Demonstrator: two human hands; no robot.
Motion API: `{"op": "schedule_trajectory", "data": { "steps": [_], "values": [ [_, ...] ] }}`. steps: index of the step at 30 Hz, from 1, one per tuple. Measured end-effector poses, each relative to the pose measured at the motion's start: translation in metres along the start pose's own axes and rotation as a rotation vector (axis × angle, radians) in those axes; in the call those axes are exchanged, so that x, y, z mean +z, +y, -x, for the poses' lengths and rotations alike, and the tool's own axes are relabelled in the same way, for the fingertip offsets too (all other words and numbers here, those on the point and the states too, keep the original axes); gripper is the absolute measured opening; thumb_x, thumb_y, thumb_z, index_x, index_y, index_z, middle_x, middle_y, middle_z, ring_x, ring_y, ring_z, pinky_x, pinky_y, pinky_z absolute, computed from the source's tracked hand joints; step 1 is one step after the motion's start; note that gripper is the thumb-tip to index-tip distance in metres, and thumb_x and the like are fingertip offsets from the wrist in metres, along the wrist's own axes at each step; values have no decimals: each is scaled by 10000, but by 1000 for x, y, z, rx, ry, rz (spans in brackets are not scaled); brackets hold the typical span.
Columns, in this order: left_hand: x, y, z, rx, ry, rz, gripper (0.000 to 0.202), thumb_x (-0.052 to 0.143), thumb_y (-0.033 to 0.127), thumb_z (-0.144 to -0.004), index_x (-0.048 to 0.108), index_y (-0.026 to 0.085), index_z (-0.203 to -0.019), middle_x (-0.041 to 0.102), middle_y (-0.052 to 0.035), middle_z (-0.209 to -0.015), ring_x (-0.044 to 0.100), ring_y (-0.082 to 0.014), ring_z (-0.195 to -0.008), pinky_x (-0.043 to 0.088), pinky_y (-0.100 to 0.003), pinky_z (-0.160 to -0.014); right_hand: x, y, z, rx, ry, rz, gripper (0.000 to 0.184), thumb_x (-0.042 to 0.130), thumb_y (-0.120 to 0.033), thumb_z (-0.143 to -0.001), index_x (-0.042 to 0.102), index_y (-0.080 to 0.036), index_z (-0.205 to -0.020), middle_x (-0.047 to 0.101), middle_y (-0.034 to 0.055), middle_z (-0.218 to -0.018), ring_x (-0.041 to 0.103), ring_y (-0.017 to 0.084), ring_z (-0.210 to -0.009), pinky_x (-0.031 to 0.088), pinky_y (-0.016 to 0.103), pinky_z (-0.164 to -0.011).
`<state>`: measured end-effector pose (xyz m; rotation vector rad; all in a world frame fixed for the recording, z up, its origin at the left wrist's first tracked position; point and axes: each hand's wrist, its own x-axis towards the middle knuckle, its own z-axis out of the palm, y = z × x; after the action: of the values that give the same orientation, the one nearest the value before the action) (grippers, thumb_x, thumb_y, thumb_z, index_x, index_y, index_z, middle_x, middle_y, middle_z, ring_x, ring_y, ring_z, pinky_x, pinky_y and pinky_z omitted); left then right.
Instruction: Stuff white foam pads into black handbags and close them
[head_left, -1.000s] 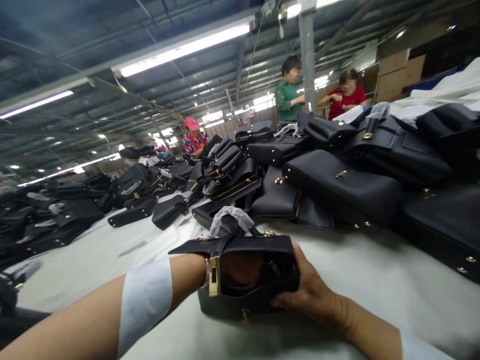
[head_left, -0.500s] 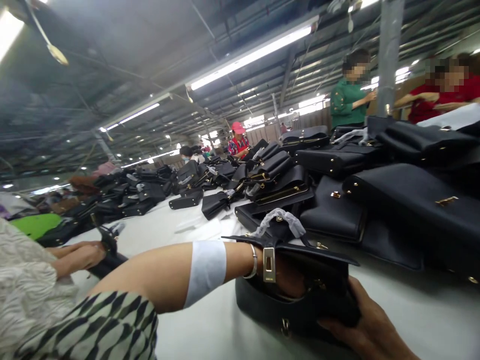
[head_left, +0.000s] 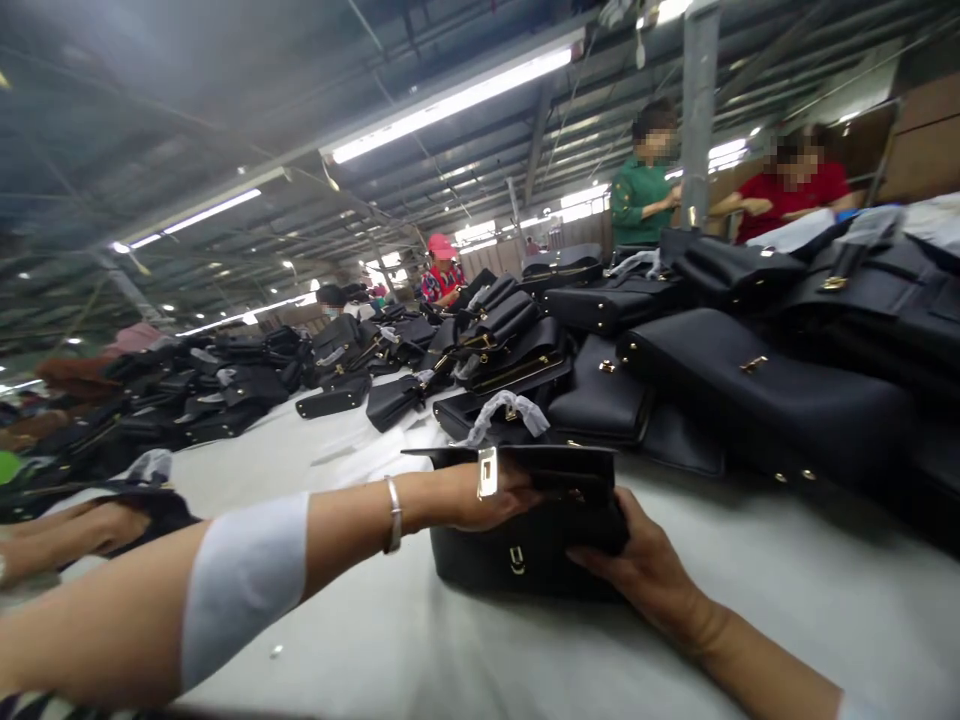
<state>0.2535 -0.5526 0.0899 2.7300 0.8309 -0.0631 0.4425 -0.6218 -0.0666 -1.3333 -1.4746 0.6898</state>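
A black handbag (head_left: 480, 560) stands on the white table, its flap raised. A gold clasp plate (head_left: 487, 473) hangs from the flap, and a gold turn-lock (head_left: 516, 560) sits on the front. Clear wrap covers the bag's handle (head_left: 504, 408). My left hand (head_left: 469, 500) reaches under the flap at the bag's mouth; its fingers are mostly hidden. My right hand (head_left: 660, 570) grips the bag's right end, thumb on the front and fingers around the side.
Piles of black handbags (head_left: 757, 400) cover the table (head_left: 360, 640) behind and to the right. At the left edge, another person's hand (head_left: 112, 525) is at a dark bag. Several people stand beyond the piles, one in a green top (head_left: 630, 205).
My left hand has come partly out of the bag, from deep inside to the mouth under the flap. The right hand keeps its grip. The view has shifted to the right.
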Motion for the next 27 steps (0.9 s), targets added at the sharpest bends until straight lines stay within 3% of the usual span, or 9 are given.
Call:
{"op": "schedule_trajectory", "data": {
  "steps": [3, 6, 10, 13, 16, 19, 21, 24, 27],
  "values": [
    [-11, -2, 26, 31, -33, 19, 310, 396, 313, -959, 636, 197, -1117, 684, -67, -1077, 629, -196, -932, 500, -304, -852, 3, 1, 1, 14, 44, -88, 556, 742, -470, -678, 457, -219, -1084, 629, 6, -928, 594, 210, -850, 489, 327, -729],
    [4, -19, 35, 64, 57, -119, 344, 376, 320, -965, 549, 235, -1249, 623, -83, -1209, 594, -223, -1034, 483, -363, -923, 6, 4, 4, -29, 36, -88, 456, 720, -453, -704, 478, -212, -1007, 622, 6, -880, 581, 194, -797, 484, 309, -697],
    [38, -45, 17, 64, 274, -450, 358, 398, 293, -955, 502, 218, -1289, 605, -115, -1183, 586, -239, -1004, 500, -404, -880, 6, 6, 8, -107, 53, 18, 364, 670, -421, -736, 485, -202, -961, 631, 15, -817, 580, 186, -719, 477, 303, -651],
    [48, -53, 1, 89, 357, -617, 314, 362, 344, -969, 599, 183, -1098, 627, -116, -1021, 597, -231, -876, 517, -364, -734, 3, 3, 9, -124, 55, 38, 354, 642, -400, -748, 491, -184, -984, 639, 39, -839, 589, 187, -720, 493, 305, -652],
    [51, -56, -7, 130, 496, -548, 390, 362, 455, -959, 603, 151, -920, 598, -82, -807, 574, -204, -736, 487, -326, -649, 1, -1, 11, -135, 1, 42, 383, 645, -385, -737, 491, -171, -1014, 638, 50, -855, 586, 182, -714, 503, 297, -633],
    [60, -52, -15, 34, 767, -285, 358, 355, 446, -965, 564, 156, -955, 585, -65, -819, 564, -188, -767, 475, -328, -724, 1, -3, 15, -253, 22, 88, 362, 642, -369, -740, 496, -173, -1006, 621, 38, -807, 566, 168, -663, 501, 288, -610],
    [68, -46, -24, -43, 877, -137, 305, 336, 391, -976, 549, 174, -960, 582, -60, -851, 555, -187, -818, 463, -336, -779, 2, -2, 17, -386, 60, 126, 351, 618, -339, -768, 493, -174, -1051, 624, 46, -832, 575, 171, -686, 509, 291, -648],
    [71, -36, -34, -72, 901, -105, 252, 356, 333, -975, 556, 188, -924, 585, -53, -854, 531, -194, -842, 449, -350, -803, 2, -1, 20, -509, 81, 180, 355, 577, -298, -807, 470, -180, -1124, 634, 65, -899, 600, 184, -751, 510, 293, -698],
    [62, -29, -30, 33, 953, -234, 143, 455, 274, -946, 565, 182, -942, 620, -69, -907, 528, -206, -884, 440, -374, -831, 1, -1, 19, -482, 58, 196, 313, 576, -306, -804, 468, -182, -1070, 623, 56, -864, 586, 178, -733, 495, 290, -678]
  ]
}}
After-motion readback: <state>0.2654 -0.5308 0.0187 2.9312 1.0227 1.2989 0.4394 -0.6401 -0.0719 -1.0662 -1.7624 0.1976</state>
